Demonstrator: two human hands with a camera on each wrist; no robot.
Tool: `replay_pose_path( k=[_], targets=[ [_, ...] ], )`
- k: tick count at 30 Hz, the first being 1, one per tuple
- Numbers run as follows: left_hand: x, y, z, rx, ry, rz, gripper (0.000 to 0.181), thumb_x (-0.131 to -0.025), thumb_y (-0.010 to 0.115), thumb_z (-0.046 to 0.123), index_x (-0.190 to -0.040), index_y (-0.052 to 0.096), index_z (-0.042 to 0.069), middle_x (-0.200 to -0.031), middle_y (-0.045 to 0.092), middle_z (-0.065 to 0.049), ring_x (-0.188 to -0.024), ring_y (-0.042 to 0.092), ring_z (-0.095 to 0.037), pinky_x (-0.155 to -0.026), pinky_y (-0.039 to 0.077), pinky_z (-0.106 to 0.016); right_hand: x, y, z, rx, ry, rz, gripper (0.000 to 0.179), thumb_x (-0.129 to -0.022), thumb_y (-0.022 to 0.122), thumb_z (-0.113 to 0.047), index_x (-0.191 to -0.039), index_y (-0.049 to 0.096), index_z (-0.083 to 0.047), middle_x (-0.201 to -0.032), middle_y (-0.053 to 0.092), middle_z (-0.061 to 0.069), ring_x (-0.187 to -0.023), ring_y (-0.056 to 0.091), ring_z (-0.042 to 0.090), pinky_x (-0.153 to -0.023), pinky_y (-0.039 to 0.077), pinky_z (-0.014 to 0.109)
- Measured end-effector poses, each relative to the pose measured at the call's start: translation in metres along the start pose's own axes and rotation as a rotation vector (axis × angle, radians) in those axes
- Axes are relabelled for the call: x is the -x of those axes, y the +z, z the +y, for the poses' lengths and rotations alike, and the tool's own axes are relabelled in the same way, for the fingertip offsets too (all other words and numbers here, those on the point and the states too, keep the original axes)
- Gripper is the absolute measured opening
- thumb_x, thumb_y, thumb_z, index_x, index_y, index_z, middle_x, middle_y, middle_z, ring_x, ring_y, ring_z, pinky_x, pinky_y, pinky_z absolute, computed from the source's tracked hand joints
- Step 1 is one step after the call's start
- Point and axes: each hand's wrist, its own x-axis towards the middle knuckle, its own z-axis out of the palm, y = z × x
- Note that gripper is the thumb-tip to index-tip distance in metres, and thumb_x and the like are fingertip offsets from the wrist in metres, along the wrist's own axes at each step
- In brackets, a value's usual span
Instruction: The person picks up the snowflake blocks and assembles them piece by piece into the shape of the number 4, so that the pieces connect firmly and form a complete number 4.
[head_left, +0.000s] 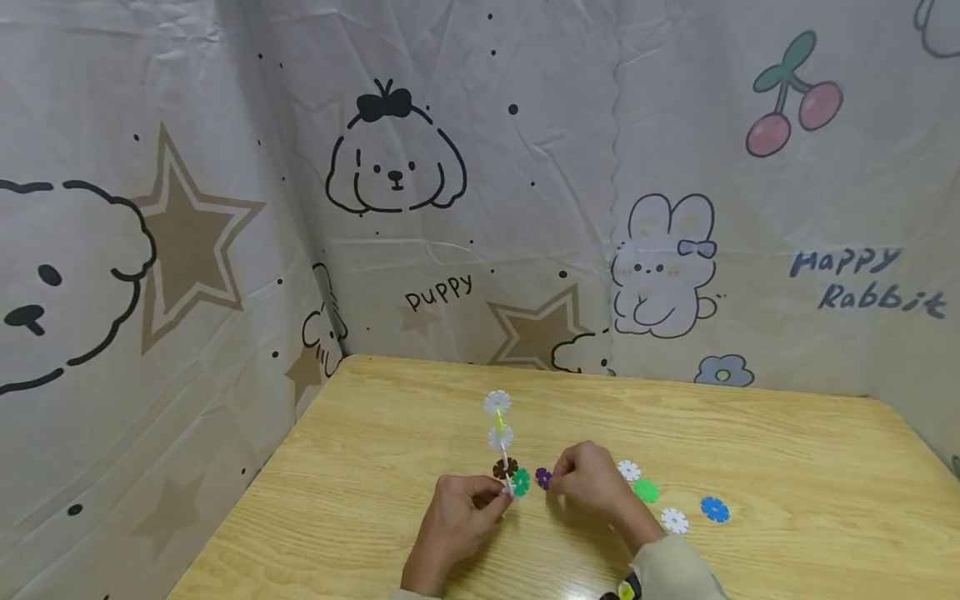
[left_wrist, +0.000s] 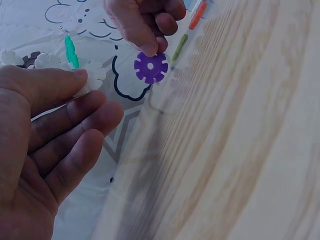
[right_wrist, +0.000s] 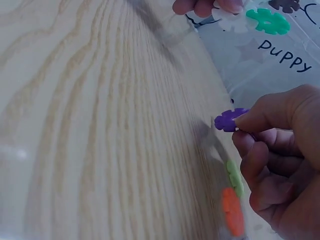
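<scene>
Between its thumb and fingers my left hand point(head_left: 459, 518) pinches a white notched plastic disc point(left_wrist: 95, 80) at the near end of a chain of linked discs. A green disc point(head_left: 522, 482) juts from the right side of this chain. Further along it come a brown disc point(head_left: 501, 472), a white disc point(head_left: 504, 441), a thin yellow one point(head_left: 500, 422) and another white disc point(head_left: 492, 406) at the far end. Just to the right, my right hand point(head_left: 591, 481) pinches a purple notched disc point(right_wrist: 227, 122) by its edge. A small gap separates the purple disc from the green one.
Loose discs lie on the wooden table point(head_left: 360, 467) to the right of my right hand: white point(head_left: 628, 467), light green point(head_left: 647, 491), another white point(head_left: 668, 525) and blue point(head_left: 708, 512). An orange disc point(right_wrist: 232, 212) shows in the right wrist view. Printed cloth point(head_left: 525, 208) hangs behind the table.
</scene>
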Motion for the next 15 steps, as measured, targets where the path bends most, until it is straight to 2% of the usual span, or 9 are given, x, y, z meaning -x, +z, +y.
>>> replay_pose_path(
  k=[3,8,11,15],
  targets=[
    [0.000,0.000,0.000,0.004,-0.006,-0.004,0.007,-0.089,0.074,0.007,-0.087,0.079,0.003,-0.080,0.074,-0.002,-0.061,0.064,-0.001,-0.058,0.055,-0.023,0.002,-0.002,0.001,-0.021,-0.002,0.019,0.013,-0.074,0.073,0.000,-0.067,0.067,-0.008,-0.066,0.062,-0.003,-0.060,0.053,0.014,-0.052,0.045,0.029],
    [-0.001,0.001,0.001,0.013,-0.025,-0.014,0.006,-0.088,0.074,0.007,-0.087,0.079,0.004,-0.079,0.074,0.001,-0.061,0.064,-0.002,-0.058,0.055,-0.023,0.007,-0.009,0.001,-0.073,-0.028,0.033,0.009,-0.077,0.076,-0.001,-0.077,0.068,-0.005,-0.070,0.062,-0.002,-0.065,0.057,0.015,-0.058,0.048,0.028],
    [-0.001,0.001,0.003,0.020,-0.037,-0.026,0.006,-0.088,0.074,0.007,-0.087,0.079,0.004,-0.078,0.073,0.002,-0.061,0.064,-0.003,-0.059,0.055,-0.023,0.010,-0.014,0.002,-0.107,-0.029,0.010,0.009,-0.078,0.074,0.000,-0.086,0.071,-0.001,-0.073,0.064,-0.001,-0.069,0.059,0.016,-0.061,0.050,0.027],
    [0.000,0.004,0.004,0.025,-0.058,-0.047,0.005,-0.088,0.075,0.007,-0.087,0.079,0.004,-0.077,0.073,0.003,-0.062,0.064,-0.004,-0.060,0.055,-0.023,0.015,-0.023,0.004,-0.099,-0.051,-0.039,0.013,-0.081,0.071,-0.001,-0.093,0.075,0.000,-0.079,0.069,0.000,-0.071,0.061,0.016,-0.062,0.052,0.028]
  ],
)
